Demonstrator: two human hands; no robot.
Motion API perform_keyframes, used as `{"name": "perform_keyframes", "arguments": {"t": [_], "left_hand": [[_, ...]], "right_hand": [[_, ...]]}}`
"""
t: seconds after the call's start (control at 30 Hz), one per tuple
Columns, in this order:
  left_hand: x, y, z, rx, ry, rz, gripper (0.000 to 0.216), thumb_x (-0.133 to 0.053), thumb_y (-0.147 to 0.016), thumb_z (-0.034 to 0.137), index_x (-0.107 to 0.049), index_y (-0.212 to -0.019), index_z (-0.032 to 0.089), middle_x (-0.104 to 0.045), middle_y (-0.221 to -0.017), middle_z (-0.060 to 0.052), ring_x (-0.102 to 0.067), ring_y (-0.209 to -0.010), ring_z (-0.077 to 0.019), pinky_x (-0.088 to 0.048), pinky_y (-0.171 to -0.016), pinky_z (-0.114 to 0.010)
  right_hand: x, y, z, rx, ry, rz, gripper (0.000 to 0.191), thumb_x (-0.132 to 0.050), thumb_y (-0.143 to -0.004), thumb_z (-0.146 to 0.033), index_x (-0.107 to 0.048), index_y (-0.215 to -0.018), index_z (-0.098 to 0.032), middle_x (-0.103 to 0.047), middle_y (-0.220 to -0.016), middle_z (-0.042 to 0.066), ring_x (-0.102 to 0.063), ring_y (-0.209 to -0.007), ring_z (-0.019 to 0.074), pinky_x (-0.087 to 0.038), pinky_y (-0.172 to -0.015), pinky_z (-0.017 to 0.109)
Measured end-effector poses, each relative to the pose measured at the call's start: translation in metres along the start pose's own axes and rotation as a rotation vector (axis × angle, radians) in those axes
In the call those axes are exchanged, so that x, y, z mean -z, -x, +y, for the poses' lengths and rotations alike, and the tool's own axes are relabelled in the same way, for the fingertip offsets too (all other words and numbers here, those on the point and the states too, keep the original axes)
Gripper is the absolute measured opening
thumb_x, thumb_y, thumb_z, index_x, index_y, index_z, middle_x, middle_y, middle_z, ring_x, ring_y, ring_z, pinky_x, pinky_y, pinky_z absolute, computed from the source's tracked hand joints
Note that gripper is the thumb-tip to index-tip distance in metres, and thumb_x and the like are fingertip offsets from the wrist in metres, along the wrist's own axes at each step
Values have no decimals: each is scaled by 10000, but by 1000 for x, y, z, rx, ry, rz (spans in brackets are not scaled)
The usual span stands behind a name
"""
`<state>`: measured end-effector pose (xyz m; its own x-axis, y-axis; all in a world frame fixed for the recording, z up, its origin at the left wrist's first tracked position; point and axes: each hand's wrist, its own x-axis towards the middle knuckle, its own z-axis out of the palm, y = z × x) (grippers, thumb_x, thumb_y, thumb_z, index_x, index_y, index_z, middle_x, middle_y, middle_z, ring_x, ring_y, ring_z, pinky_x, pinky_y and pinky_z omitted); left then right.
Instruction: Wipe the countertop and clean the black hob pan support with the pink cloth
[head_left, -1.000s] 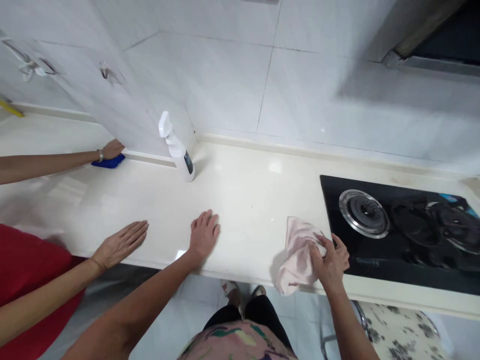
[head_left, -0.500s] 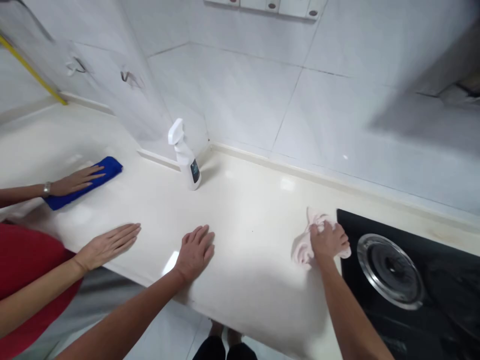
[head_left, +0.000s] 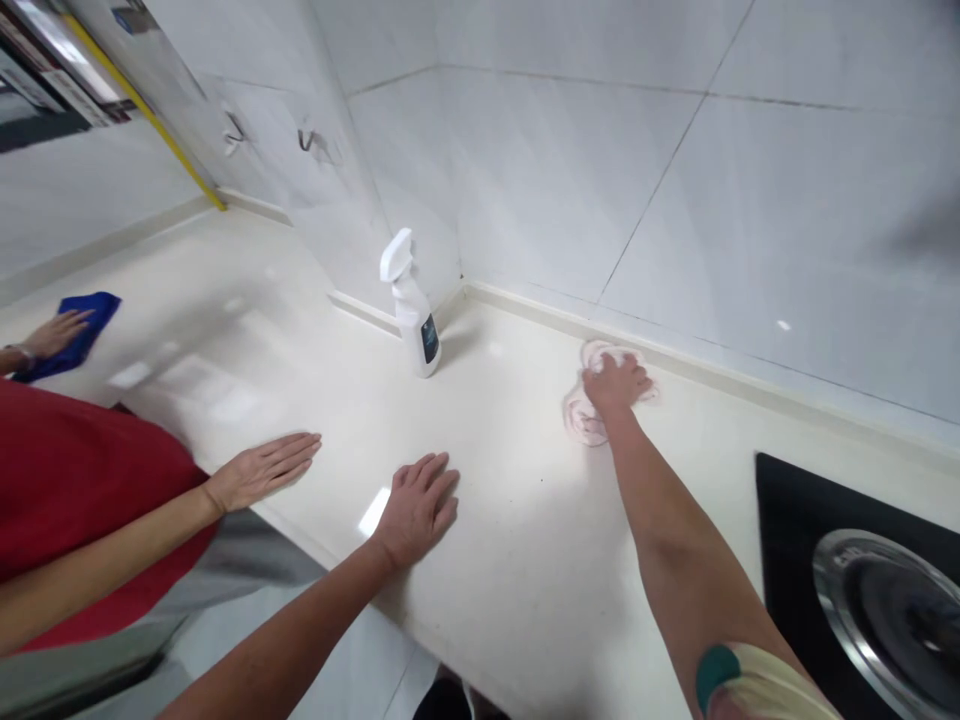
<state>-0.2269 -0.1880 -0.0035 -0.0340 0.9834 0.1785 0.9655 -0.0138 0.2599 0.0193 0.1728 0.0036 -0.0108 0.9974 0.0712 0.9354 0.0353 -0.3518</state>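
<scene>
My right hand [head_left: 616,382] presses a crumpled pale pink cloth [head_left: 581,415] onto the white countertop [head_left: 517,560], close to the back wall. Its fingers curl over the cloth and hide part of it. Flat on the counter near the front edge rests my left hand [head_left: 420,508], fingers spread and holding nothing. Beyond it, a white spray bottle [head_left: 415,325] with a dark label stands upright by the wall corner.
A co-worker in red has one hand [head_left: 262,470] flat on the counter left of mine and the other on a blue cloth [head_left: 82,345]. The black stove [head_left: 784,520] lies at the right. Hooks [head_left: 305,140] hang on the tiled wall.
My right hand has moved the pink cloth away from the stove edge, back toward the wall. My left hand stays on the counter. The co-worker's blue cloth has slid farther left, and the view has shifted.
</scene>
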Motion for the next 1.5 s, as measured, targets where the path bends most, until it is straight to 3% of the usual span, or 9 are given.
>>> {"name": "perform_keyframes", "arguments": {"t": [0.17, 0.3, 0.43, 0.6, 0.77, 0.9, 1.0, 1.1, 1.5], "left_hand": [[2, 0, 5, 2, -16, -1, 363, -540, -982, 338, -633, -1320, 242, -557, -1513, -136, -484, -1402, -334, -392, -1095, -542], [2, 1, 6, 3, -24, -11, 366, -523, -994, 357, -633, -1323, 240, -548, -1519, -142, -477, -1404, -337, -388, -1091, -546], [-1, 2, 6, 5, -28, -25, 376, -510, -1001, 380, -628, -1325, 229, -544, -1520, -147, -463, -1408, -338, -369, -1091, -550], [-2, 2, 7, 16, 3, -25, 364, -515, -994, 385, -629, -1315, 256, -544, -1520, -129, -458, -1408, -323, -353, -1098, -534], [-2, 2, 7, 20, 9, -20, 368, -514, -992, 391, -622, -1315, 250, -511, -1536, -152, -466, -1395, -317, -346, -1102, -529], [-5, 3, 5, 26, 14, -18, 368, -520, -990, 395, -630, -1315, 260, -510, -1527, -147, -460, -1399, -315, -338, -1109, -519], [-7, 3, 2, 29, 23, -22, 380, -461, -1019, 385, -625, -1337, 259, -523, -1518, -135, -452, -1402, -314, -328, -1117, -519], [-8, 3, 0, 35, 58, -12, 427, -386, -1045, 360, -573, -1411, 244, -533, -1509, -134, -452, -1401, -298, -328, -1121, -509], [-17, 0, -5, 28, 135, 4, 403, -380, -1030, 335, -632, -1314, 199, -570, -1452, -152, -462, -1369, -301, -323, -1117, -520]], "right_hand": [[-20, 29, -45, 537, -49, -108, 406, -613, -878, -276, -716, -1269, -238, -486, -1546, 147, -418, -1363, 367, -245, -1156, 565], [-22, 87, -23, 857, -214, -164, 335, -588, -870, -227, -725, -1175, -229, -563, -1469, 123, -447, -1371, 319, -276, -1168, 530], [-7, 171, 8, 992, -434, -223, 295, -580, -859, -214, -696, -1129, -237, -617, -1380, 106, -499, -1339, 297, -328, -1153, 533], [50, 216, 52, 781, -714, -294, 262, -551, -888, -209, -667, -1118, -259, -638, -1328, 95, -596, -1252, 248, -452, -1094, 467], [91, 153, 146, 596, -571, -35, 313, -638, -867, -353, -683, -1159, -250, -616, -1355, 116, -569, -1296, 291, -435, -1115, 506], [68, 117, 185, 231, -181, 165, 353, -628, -817, -397, -757, -1087, -211, -563, -1419, 171, -519, -1318, 392, -337, -1117, 660], [37, 128, 154, 134, -30, 193, 357, -636, -817, -379, -774, -1098, -209, -509, -1487, 188, -464, -1355, 414, -293, -1103, 685], [17, 168, 95, 300, -20, 118, 350, -655, -823, -359, -769, -1131, -238, -493, -1513, 166, -458, -1344, 383, -303, -1099, 629], [8, 440, -69, 799, -397, -354, 231, -676, -845, -246, -722, -1071, -255, -636, -1345, 74, -478, -1285, 280, -257, -1167, 491]]}}
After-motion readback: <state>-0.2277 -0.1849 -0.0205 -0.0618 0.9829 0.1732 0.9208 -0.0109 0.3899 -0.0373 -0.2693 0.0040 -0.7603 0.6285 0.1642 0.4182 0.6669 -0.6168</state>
